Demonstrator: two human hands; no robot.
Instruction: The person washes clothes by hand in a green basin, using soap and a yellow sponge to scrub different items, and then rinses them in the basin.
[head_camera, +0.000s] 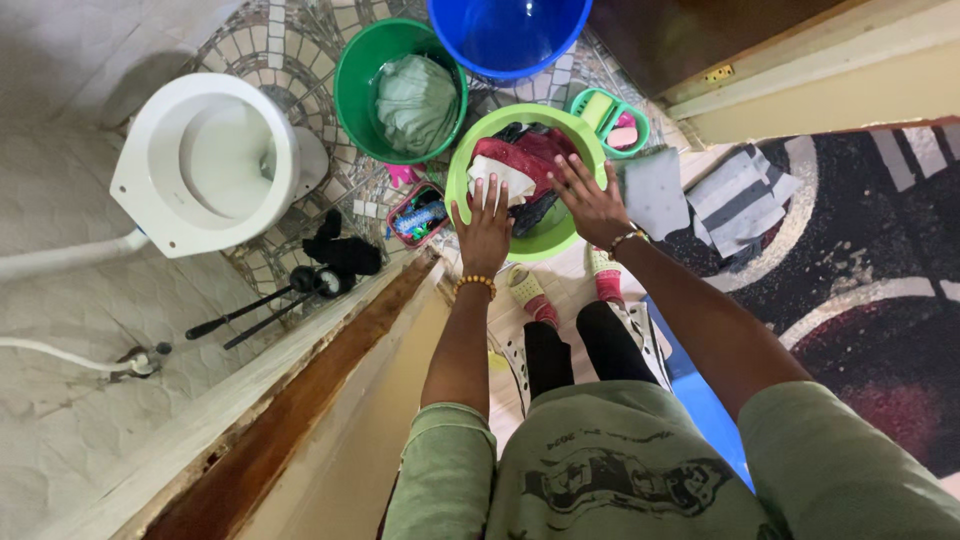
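We see both hands down at the lime basin, which sits on the floor in the doorway and holds red, white and dark laundry. The left hand lies on the near rim, fingers spread flat, its grip open. The right hand rests on the rim and the clothes, its grip open too (nothing clasped). Just behind stand a green bucket with a pale cloth and a blue bucket; a toilet is at left.
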